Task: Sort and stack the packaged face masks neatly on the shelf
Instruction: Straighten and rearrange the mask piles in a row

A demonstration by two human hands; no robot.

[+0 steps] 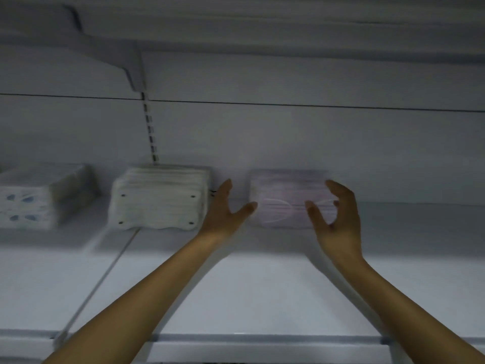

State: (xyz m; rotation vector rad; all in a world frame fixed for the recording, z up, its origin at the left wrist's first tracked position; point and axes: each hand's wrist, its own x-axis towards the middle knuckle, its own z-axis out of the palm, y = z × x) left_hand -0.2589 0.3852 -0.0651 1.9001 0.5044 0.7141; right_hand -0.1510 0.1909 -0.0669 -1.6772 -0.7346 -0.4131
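A pale purple stack of packaged masks (pixel 286 198) stands at the back of the white shelf (pixel 262 285). My left hand (pixel 225 208) is at the stack's left side, fingers straight, thumb tip near its front corner. My right hand (pixel 336 208) hovers in front of the stack's right end with fingers loosely curled, holding nothing. A white stack of masks (pixel 157 198) stands just left of my left hand. Farther left sits a white stack with blue patterns (pixel 39 198). The frame is blurred.
A slotted upright (pixel 151 127) runs up the back wall behind the white stack. An upper shelf and its bracket (pixel 131 67) overhang the area. A seam (pixel 105 271) splits the shelf board on the left. Bare shelf lies right of the purple stack.
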